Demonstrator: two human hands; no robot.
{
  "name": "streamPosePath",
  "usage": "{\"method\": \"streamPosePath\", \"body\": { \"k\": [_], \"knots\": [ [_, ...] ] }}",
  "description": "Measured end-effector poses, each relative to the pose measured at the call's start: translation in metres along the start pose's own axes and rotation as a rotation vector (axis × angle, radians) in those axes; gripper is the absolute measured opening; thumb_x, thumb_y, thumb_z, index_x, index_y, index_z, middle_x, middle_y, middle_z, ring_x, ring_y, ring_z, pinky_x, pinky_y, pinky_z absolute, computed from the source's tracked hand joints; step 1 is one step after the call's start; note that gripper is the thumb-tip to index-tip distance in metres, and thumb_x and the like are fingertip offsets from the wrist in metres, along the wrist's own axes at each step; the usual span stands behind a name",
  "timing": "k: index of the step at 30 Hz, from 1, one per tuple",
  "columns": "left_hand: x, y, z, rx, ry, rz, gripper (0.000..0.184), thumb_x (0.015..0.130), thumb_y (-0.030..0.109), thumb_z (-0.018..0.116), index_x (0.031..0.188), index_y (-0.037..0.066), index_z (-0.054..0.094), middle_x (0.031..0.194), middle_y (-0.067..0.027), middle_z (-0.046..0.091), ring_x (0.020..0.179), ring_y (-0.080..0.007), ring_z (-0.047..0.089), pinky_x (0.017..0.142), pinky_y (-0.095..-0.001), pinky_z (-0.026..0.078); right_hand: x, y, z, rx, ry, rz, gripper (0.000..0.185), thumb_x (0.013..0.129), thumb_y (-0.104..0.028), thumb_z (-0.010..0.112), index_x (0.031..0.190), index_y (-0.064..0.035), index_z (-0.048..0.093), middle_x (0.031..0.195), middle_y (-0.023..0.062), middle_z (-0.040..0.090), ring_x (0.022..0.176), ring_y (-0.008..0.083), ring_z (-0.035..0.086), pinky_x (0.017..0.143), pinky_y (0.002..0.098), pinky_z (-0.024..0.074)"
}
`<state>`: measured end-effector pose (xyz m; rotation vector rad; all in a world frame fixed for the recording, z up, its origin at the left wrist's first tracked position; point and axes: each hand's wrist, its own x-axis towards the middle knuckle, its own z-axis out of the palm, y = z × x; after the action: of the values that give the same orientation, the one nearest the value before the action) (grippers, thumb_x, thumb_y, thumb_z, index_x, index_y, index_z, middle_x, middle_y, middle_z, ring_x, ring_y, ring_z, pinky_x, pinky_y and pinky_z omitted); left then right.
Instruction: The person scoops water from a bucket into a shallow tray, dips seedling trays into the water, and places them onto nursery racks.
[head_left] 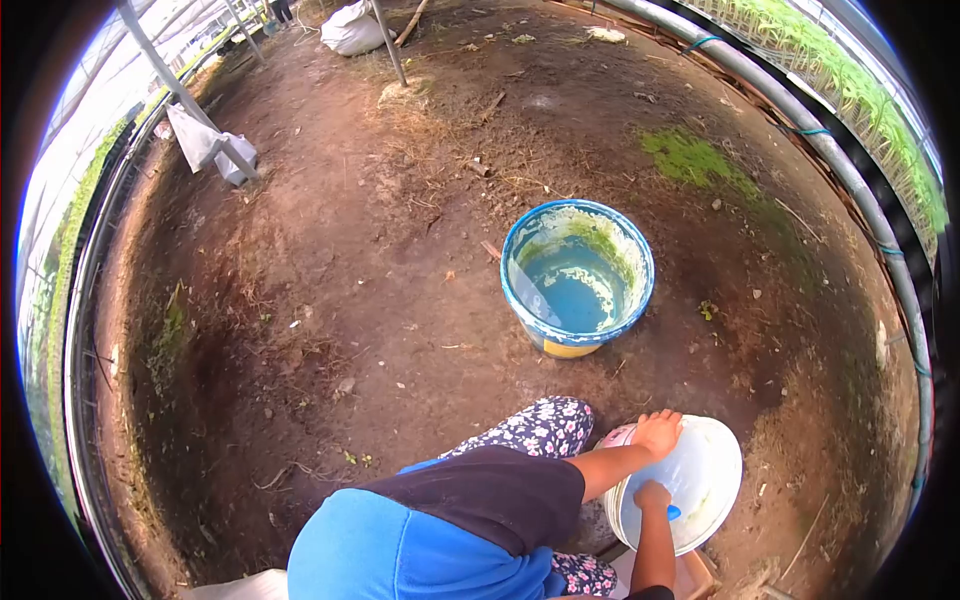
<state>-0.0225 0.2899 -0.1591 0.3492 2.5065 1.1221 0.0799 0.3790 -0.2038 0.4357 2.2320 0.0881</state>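
My left hand [657, 434] grips the upper rim of a white bucket [722, 450], which is tilted with its mouth toward the right. Inside that bucket, my right hand [653, 496] is closed on a small blue thing [674, 513]; only a bit of it shows, so its kind is unclear. The inside wall looks wet and pale, with some greenish marks low down. Beyond my knee stands a larger blue-rimmed bucket [578, 270], upright, holding bluish water, with white and green residue on its inner wall.
Bare brown soil [350, 270] surrounds me, with twigs and a green moss patch [690, 158]. A metal pipe [850, 170] edges seedlings [850, 90] on the right. White sacks [352, 30] lie at the back, and a white bag [205, 140] hangs by a post at left.
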Motion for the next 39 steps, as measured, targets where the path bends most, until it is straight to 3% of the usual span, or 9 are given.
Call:
{"method": "streamPosePath", "body": {
  "k": [10, 15, 21, 26, 29, 31, 35, 36, 39],
  "knots": [
    [0.001, 0.0, 0.0, -0.012, 0.032, 0.004, 0.03, 0.083, 0.026, 0.038, 0.105, 0.009, 0.048, 0.107, -0.0089, 0.048, 0.1, -0.0248, 0.046, 0.082, -0.0434, 0.033, 0.045, 0.035, 0.044, -0.316, 0.189, 0.127, 0.022, 0.077, -0.02, 0.048, 0.091, -0.0098, 0.061, 0.093, 0.0087, 0.06, 0.088, 0.0192, 0.057, 0.07, 0.0306, 0.0466],
    [-0.002, 0.002, 0.002, -0.015, 0.008, 0.007, 0.029, 0.083, 0.026, 0.037, 0.104, 0.009, 0.048, 0.106, -0.0088, 0.048, 0.099, -0.0248, 0.047, 0.081, -0.0435, 0.033, 0.026, 0.026, 0.036, -0.321, -0.069, -0.081, 0.021, 0.075, -0.017, 0.049, 0.089, -0.0065, 0.061, 0.097, 0.0116, 0.058, 0.09, 0.0219, 0.056, 0.074, 0.0315, 0.0458],
    [0.002, -0.001, 0.002, -0.013, 0.026, -0.007, 0.029, 0.084, 0.026, 0.035, 0.102, 0.009, 0.049, 0.102, -0.0097, 0.05, 0.097, -0.025, 0.047, 0.081, -0.0439, 0.033, 0.017, 0.036, 0.068, -0.221, 0.002, -0.222, 0.023, 0.07, -0.019, 0.053, 0.085, -0.0047, 0.061, 0.089, 0.0153, 0.059, 0.085, 0.0248, 0.058, 0.073, 0.0334, 0.0459],
    [0.003, -0.003, 0.005, -0.023, 0.012, -0.01, 0.029, 0.085, 0.027, 0.035, 0.102, 0.009, 0.049, 0.101, -0.0098, 0.05, 0.097, -0.0246, 0.047, 0.079, -0.043, 0.034, 0.002, 0.015, 0.067, 0.288, 0.103, -0.209, 0.025, 0.067, -0.017, 0.051, 0.081, 0.002, 0.059, 0.085, 0.0222, 0.057, 0.084, 0.035, 0.055, 0.074, 0.0384, 0.0438],
    [0.003, -0.003, 0.005, -0.028, 0.042, -0.007, 0.029, 0.084, 0.028, 0.035, 0.1, 0.009, 0.05, 0.1, -0.0097, 0.051, 0.095, -0.0247, 0.048, 0.078, -0.042, 0.034, 0.045, 0.012, 0.09, 0.311, 0.111, -0.248, 0.028, 0.066, -0.019, 0.05, 0.083, 0.0023, 0.058, 0.085, 0.0241, 0.056, 0.084, 0.0372, 0.054, 0.073, 0.0405, 0.0432],
    [0.004, -0.004, 0.01, -0.059, 0.085, 0.007, 0.025, 0.082, 0.025, 0.038, 0.095, 0.008, 0.051, 0.097, -0.0101, 0.052, 0.093, -0.0251, 0.049, 0.076, -0.0427, 0.034, 0.027, 0.001, 0.046, 0.263, -0.003, -0.086, 0.029, 0.069, -0.02, 0.047, 0.086, -0.0011, 0.059, 0.09, 0.0215, 0.056, 0.086, 0.0348, 0.054, 0.076, 0.039, 0.0428],
    [0.003, -0.005, 0.006, 0.06, 0.097, 0.017, 0.028, 0.083, 0.027, 0.036, 0.099, 0.009, 0.051, 0.096, -0.0099, 0.053, 0.092, -0.0255, 0.051, 0.076, -0.042, 0.036, 0.054, 0.017, 0.051, -0.005, 0.065, -0.081, 0.03, 0.072, -0.024, 0.048, 0.092, -0.0053, 0.06, 0.102, 0.0131, 0.056, 0.094, 0.0256, 0.054, 0.083, 0.0344, 0.0399],
    [0.005, -0.004, 0.006, 0.089, 0.086, 0.038, 0.028, 0.082, 0.026, 0.037, 0.099, 0.009, 0.051, 0.095, -0.0097, 0.053, 0.09, -0.0258, 0.051, 0.075, -0.0422, 0.037, 0.06, 0.025, 0.06, -0.063, 0.194, -0.075, 0.027, 0.074, -0.021, 0.048, 0.094, -0.0082, 0.06, 0.101, 0.0115, 0.056, 0.094, 0.0243, 0.054, 0.08, 0.0329, 0.042],
    [0.011, -0.006, 0.008, 0.177, 0.071, 0.044, 0.027, 0.081, 0.027, 0.037, 0.096, 0.01, 0.052, 0.094, -0.011, 0.054, 0.087, -0.027, 0.053, 0.072, -0.0418, 0.041, 0.061, 0.031, 0.04, -0.075, 0.064, 0.083, 0.021, 0.075, -0.017, 0.049, 0.09, -0.012, 0.062, 0.095, 0.0074, 0.059, 0.09, 0.022, 0.057, 0.07, 0.0333, 0.0462]
  ]
}}
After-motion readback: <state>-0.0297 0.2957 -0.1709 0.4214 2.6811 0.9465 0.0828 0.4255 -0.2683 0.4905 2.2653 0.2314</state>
